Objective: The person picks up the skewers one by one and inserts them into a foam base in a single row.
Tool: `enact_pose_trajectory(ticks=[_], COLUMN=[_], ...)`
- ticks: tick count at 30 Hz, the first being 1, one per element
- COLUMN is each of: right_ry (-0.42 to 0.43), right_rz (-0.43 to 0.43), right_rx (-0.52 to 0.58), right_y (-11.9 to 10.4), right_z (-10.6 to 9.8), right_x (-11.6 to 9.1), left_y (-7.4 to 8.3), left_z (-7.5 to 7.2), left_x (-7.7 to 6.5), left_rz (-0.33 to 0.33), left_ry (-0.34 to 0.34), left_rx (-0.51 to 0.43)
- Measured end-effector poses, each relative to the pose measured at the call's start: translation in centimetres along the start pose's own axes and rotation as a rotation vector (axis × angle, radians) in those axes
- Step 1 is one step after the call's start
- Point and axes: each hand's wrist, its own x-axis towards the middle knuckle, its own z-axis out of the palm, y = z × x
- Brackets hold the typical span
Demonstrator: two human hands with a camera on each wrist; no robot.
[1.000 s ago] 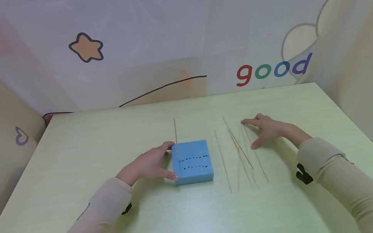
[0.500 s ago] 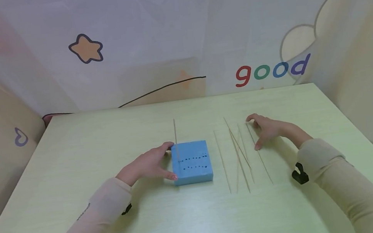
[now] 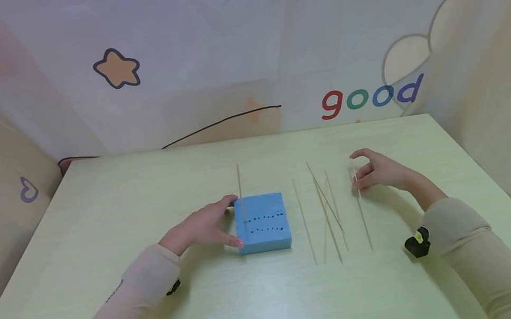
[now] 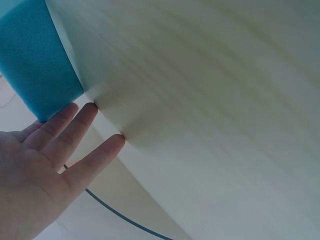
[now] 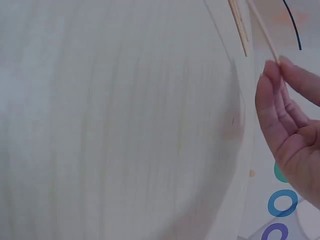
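Note:
A blue foam block point(image 3: 265, 239) lies on the table with two rows of small holes in its top. One thin wooden stick point(image 3: 240, 182) stands upright near its left edge. My left hand point(image 3: 201, 224) rests against the block's left side, thumb at the near corner and a finger at the far corner. In the left wrist view, straight fingers point(image 4: 75, 132) show beside the foam. My right hand point(image 3: 383, 171) pinches another thin wooden stick point(image 5: 264, 30) close to its upper end, between thumb and fingertips. That stick slants down toward the table in the head view.
Several loose wooden sticks point(image 3: 305, 222) lie on the table point(image 3: 198, 315) between the block and my right hand, some crossing. A printed cloth point(image 3: 203, 43) hangs behind the table and along both sides.
My right hand has slid one stick rightward from the others, then pinched it and raised its far end. A few loose sticks shifted slightly. My left hand and the block stay put.

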Motion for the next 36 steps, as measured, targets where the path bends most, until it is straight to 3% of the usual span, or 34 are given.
enact_pose_trajectory(ticks=[8,22,36], right_ry=[0.084,0.342,0.456], right_rz=[-0.088,-0.215,-0.55], right_rx=[0.053,0.06,0.206], right_y=[-1.1,-4.8,-9.2], right_z=[0.2,1.6,3.9], right_x=[-1.1,-3.7,-5.0], left_y=[0.1,-0.1,0.1], left_z=[0.0,0.1,0.0], left_x=[-0.1,-0.1,0.0], left_rz=[0.004,0.005,-0.006], left_ry=[0.005,0.004,0.007], left_rx=[0.005,-0.004,-0.001])
